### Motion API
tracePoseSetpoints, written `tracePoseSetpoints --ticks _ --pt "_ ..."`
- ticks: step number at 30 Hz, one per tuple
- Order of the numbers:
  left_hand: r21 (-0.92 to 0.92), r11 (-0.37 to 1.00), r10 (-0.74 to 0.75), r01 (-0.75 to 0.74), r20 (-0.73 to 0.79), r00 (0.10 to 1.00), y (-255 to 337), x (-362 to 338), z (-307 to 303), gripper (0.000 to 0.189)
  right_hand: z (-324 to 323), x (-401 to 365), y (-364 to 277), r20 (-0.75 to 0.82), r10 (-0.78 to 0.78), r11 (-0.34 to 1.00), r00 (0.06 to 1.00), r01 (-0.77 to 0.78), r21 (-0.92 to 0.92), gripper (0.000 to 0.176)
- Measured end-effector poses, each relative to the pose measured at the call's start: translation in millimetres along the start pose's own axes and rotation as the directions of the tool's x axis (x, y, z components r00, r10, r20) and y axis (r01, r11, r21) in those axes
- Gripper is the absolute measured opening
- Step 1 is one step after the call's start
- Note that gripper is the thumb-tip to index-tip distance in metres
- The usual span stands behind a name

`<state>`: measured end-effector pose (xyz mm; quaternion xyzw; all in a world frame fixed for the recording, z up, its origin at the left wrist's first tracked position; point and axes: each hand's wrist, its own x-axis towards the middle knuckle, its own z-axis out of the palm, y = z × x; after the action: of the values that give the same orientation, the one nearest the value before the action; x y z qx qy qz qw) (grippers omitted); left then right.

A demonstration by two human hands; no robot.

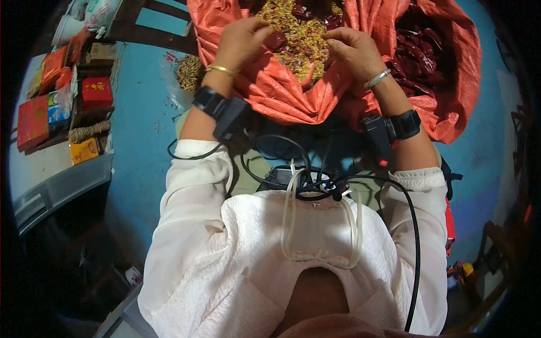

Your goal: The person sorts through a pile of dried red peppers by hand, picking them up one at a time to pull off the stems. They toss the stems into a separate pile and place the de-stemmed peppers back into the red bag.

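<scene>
My left hand (243, 42) is over the left side of an open red woven sack (293, 107), its fingers drawn together. A dark red dried chili (275, 41) lies close by its fingertips. Across the sack, my right hand (356, 52) has thumb and forefinger pinched; whatever is between them is too small to make out. Below both hands spreads a layer of yellow chili seeds (296, 48) mixed with red bits. More dried chilies lie among the seeds at the top.
A second red sack (459, 107) to the right holds many dried chilies (414, 56). Left of the sacks, a clear plastic bag (176, 98) lies with thin brown stems (190, 73). Red boxes (34, 121) stand at far left. Black cables (414, 236) hang across my lap.
</scene>
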<state>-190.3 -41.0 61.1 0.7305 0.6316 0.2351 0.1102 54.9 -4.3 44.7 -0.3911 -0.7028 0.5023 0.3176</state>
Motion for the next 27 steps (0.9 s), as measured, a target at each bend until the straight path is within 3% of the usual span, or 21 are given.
tracePoseSetpoints --ticks 1,3,5,8,9,10,12,13,14,16,19,21,22,24,25,27 --pt "-0.014 1.000 0.005 -0.005 -0.001 1.000 3 3 8 0.025 -6 -3 -4 -0.053 -0.030 0.999 0.998 0.032 0.035 0.018" --pt "0.330 0.944 -0.032 -0.016 0.140 0.990 8 6 28 0.027 -28 -7 -13 -0.167 -0.097 0.991 0.981 0.110 0.070 0.017" --pt "0.331 0.942 0.000 -0.059 0.174 0.985 5 11 39 0.027 -62 -13 -22 -0.285 -0.105 0.974 0.953 0.156 0.163 0.015" --pt "0.261 0.958 0.065 -0.117 0.198 0.978 -4 22 52 0.020 -111 -24 -38 -0.528 0.008 0.999 0.849 0.015 0.040 0.016" --pt "0.270 0.956 0.062 -0.117 0.201 0.978 -2 26 54 0.020 -142 -25 12 -0.492 0.106 0.983 0.864 -0.015 0.185 0.018" --pt "0.278 0.954 0.057 -0.114 0.207 0.977 0 30 54 0.019 -146 -32 6 -0.481 0.144 0.987 0.865 -0.089 0.134 0.017" --pt "0.240 0.958 0.127 -0.158 0.139 0.982 4 35 54 0.012 -173 -38 44 -0.489 0.018 0.906 0.872 -0.221 -0.361 0.025" --pt "0.202 0.962 0.172 -0.184 0.075 0.982 3 39 55 0.012 -174 -43 48 -0.465 -0.138 0.711 0.875 -0.240 -0.661 0.030" --pt "0.284 0.950 0.105 -0.130 0.103 0.989 3 45 57 0.011 -173 -51 53 -0.435 -0.120 0.532 0.892 -0.312 -0.787 0.025" --pt "0.336 0.924 0.212 -0.181 -0.058 0.975 19 48 53 0.015 -154 -54 39 -0.392 0.101 0.304 0.914 -0.403 -0.863 0.023" --pt "0.160 0.965 0.235 -0.207 -0.180 0.955 67 51 46 0.021 -119 -57 41 -0.257 0.053 0.484 0.965 -0.250 -0.839 0.022" --pt "-0.011 0.899 0.424 -0.438 -0.235 0.875 97 47 51 0.021 -88 -50 51 -0.200 0.065 0.520 0.978 -0.204 -0.830 0.024" --pt "-0.184 0.842 0.464 -0.506 -0.231 0.855 117 41 55 0.020 -72 -45 54 -0.180 0.078 0.531 0.981 -0.193 -0.825 0.026" --pt "-0.394 0.745 0.535 -0.538 -0.129 0.835 153 31 61 0.018 -45 -42 48 -0.005 0.461 0.720 0.887 -0.378 -0.582 0.032" --pt "-0.404 0.725 0.576 -0.558 -0.089 0.812 167 32 67 0.019 -33 -44 49 -0.009 0.462 0.720 0.887 -0.381 -0.580 0.032" --pt "-0.413 0.703 0.618 -0.579 -0.048 0.785 174 41 79 0.021 -9 -51 57 0.015 0.374 0.409 0.927 -0.150 -0.900 0.041"
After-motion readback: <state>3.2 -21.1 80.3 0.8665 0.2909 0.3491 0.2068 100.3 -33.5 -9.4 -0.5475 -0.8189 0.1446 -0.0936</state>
